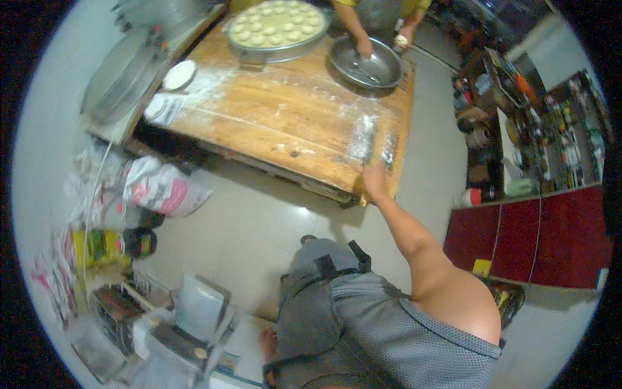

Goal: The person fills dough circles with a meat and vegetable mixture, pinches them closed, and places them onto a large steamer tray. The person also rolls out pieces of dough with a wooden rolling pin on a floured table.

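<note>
My right hand (pixel 375 181), blurred, reaches down to the near right corner of a floured wooden table (pixel 272 116). A narrow wooden piece seems to lie under it along the table's right side; whether my fingers close round it is unclear. White flour (pixel 362 136) is spread just beyond this hand. What appears to be my left hand (pixel 268 341) hangs low beside my grey apron (pixel 311 311), mostly hidden by my body. Farther up the table stands a round metal tray (pixel 277 54) with several pale dough buns (pixel 276 39).
Across the table, a person in yellow sleeves has one hand (pixel 364 47) in a metal basin (pixel 388 80) with a utensil; the other holds a dough piece (pixel 401 41). White round items (pixel 179 75) lie at the left edge. Sacks (pixel 167 189), a chair (pixel 199 306) and red cabinets (pixel 517 233) flank me.
</note>
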A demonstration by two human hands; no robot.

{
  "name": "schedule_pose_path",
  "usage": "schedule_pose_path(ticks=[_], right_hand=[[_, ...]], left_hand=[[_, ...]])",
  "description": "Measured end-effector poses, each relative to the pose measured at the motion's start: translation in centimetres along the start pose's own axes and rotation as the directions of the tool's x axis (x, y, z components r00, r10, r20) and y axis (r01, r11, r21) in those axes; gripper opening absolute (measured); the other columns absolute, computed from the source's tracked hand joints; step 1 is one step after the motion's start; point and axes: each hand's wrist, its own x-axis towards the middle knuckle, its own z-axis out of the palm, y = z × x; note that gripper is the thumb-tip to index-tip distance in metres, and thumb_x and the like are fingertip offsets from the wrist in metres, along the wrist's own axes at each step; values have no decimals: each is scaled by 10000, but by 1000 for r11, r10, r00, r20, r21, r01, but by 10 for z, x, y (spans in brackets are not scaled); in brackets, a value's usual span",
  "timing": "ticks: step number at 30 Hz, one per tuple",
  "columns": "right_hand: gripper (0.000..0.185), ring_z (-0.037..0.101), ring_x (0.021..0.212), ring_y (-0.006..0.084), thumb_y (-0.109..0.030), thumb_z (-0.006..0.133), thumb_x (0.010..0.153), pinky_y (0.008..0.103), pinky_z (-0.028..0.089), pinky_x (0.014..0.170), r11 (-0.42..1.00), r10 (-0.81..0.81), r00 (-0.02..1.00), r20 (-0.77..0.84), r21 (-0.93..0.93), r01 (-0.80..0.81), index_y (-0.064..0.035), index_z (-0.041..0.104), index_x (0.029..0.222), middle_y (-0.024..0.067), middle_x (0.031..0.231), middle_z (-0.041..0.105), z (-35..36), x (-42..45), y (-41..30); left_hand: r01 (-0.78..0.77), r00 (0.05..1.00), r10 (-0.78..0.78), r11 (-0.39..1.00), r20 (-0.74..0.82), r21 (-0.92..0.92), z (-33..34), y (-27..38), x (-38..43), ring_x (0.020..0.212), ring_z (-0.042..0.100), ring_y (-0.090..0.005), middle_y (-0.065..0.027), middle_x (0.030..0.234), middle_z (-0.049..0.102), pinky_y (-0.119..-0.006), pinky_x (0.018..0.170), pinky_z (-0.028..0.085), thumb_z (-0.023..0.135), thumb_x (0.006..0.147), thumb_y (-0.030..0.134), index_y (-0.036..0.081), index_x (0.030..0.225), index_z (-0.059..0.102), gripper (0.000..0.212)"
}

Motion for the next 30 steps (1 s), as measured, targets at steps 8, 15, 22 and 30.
schedule_pose_path(ticks=[8,15,22,30], right_hand=[[341,611,893,387,-133,605,747,449,474,797,964,265,964,14,21,-265,79,574,1012,286,909,624,66,-12,-21],[657,595,958,430,-150,545,793,463,481,835,970,46,967,251,219,-103,75,333,1373,306,1034,613,90,52,-250],[187,608,747,376,-143,571,785,468,496,686,961,179,894,-411,-121,-248,21,654,820,241,846,629,24,58,-29],[392,616,871,397,-82,495,776,485,503,746,965,261,960,98,-59,-257,53,529,1143,256,893,627,93,92,-156]], left_hand=[[-72,985,-11,883,173,464,-30,176,61,656,618,-239,-95,782,619,-376,529,525,566,900,232,39,957,572,201],[-88,983,-17,834,184,545,-74,347,159,622,613,-232,-101,766,616,-361,504,519,571,898,225,28,988,555,217],[-24,990,-63,805,127,592,-66,464,219,595,610,-229,-109,760,615,-352,489,517,576,897,221,17,1017,541,239],[-259,904,-223,392,365,883,24,529,251,586,609,-240,-126,785,617,-360,502,527,577,899,226,4,1043,539,267]])
